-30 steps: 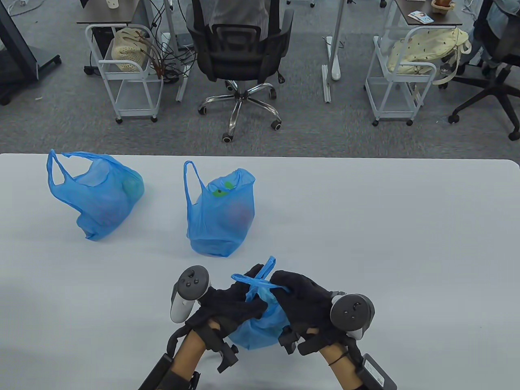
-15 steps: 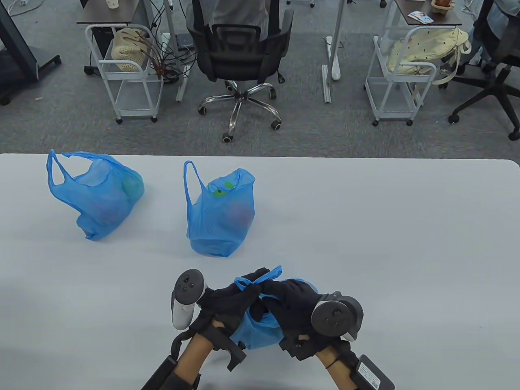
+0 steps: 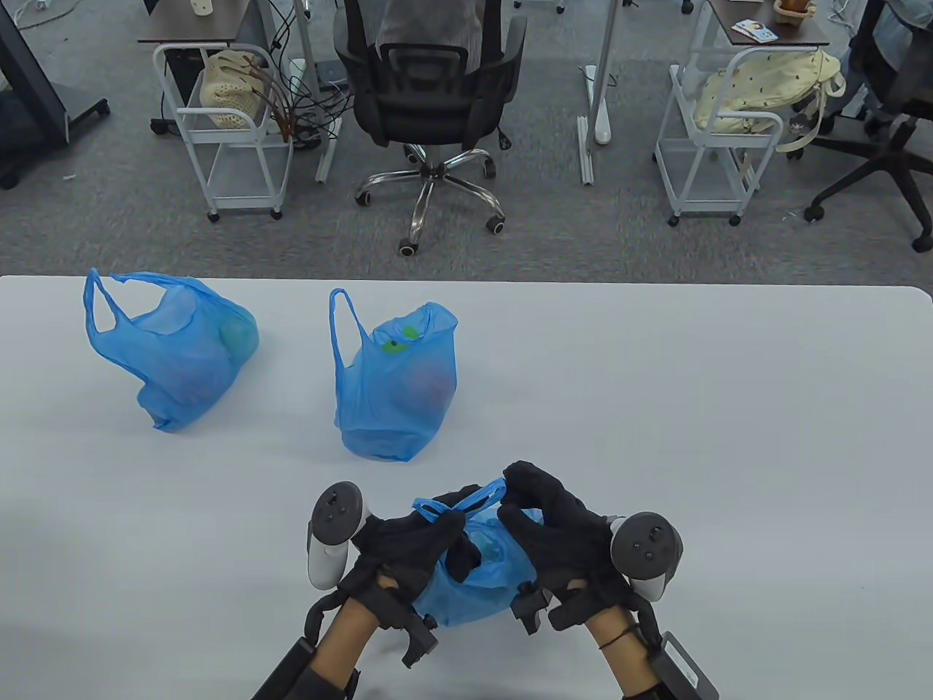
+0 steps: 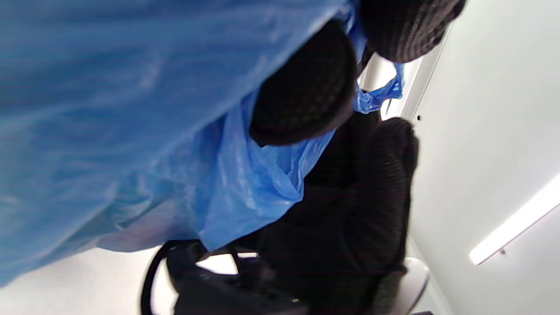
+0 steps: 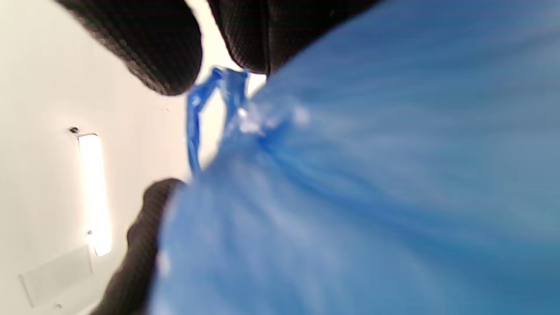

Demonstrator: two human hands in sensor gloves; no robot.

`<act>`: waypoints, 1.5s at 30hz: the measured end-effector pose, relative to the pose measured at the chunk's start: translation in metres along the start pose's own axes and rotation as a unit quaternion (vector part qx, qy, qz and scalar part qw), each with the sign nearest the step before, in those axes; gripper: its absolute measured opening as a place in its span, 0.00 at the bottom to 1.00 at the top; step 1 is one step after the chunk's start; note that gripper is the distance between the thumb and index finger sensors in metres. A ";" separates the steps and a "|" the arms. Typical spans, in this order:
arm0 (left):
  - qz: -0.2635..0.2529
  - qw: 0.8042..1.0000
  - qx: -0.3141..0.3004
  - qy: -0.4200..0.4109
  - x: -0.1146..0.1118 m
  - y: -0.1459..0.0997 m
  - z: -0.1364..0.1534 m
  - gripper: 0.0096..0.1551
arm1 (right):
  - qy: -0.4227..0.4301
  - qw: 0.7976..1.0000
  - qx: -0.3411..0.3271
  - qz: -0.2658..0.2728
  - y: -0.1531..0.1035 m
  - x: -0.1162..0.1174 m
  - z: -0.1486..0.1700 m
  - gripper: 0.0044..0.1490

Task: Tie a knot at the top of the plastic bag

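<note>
A blue plastic bag (image 3: pixel 481 583) sits at the table's near edge between both hands. Its two handle strips (image 3: pixel 466 502) cross above its top. My left hand (image 3: pixel 426 529) grips one handle strip at the left of the crossing. My right hand (image 3: pixel 536 503) pinches the other strip at the right, fingers curled over the bag top. In the left wrist view the bag (image 4: pixel 131 131) fills the frame with a gloved fingertip (image 4: pixel 306 87) pressed on it. In the right wrist view the bag (image 5: pixel 372 197) is blurred, with the thin handle strip (image 5: pixel 197 113) between gloved fingers.
Two more blue bags with open tops stand further back: one at the far left (image 3: pixel 175 346), one in the middle (image 3: pixel 397 379) with green items showing. The white table (image 3: pixel 692 408) stretches to the right. Chairs and carts stand on the floor beyond.
My right hand has turned and lifted, its fingers moving up and over the handle crossing. The handle strips have been drawn lower and tighter. My left hand has barely moved.
</note>
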State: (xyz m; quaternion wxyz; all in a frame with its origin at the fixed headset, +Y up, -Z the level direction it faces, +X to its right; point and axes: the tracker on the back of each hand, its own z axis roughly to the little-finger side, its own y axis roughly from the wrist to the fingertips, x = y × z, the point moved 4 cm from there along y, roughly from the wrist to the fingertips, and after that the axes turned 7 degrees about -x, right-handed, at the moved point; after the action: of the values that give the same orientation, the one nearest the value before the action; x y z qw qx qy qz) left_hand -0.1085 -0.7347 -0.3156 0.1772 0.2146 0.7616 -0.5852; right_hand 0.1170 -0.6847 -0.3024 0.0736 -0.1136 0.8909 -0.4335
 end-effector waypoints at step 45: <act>-0.090 0.994 -0.001 -0.067 0.023 -0.005 0.007 0.20 | -0.194 0.962 -0.113 -0.153 -0.003 0.037 -0.030 0.20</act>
State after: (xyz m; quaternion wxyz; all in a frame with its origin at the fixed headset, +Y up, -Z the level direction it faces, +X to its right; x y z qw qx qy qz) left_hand -0.1308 -0.7397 -0.3255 0.1746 0.1055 0.7650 -0.6109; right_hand 0.0746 -0.6732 -0.2829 0.1647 -0.3384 0.8745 -0.3060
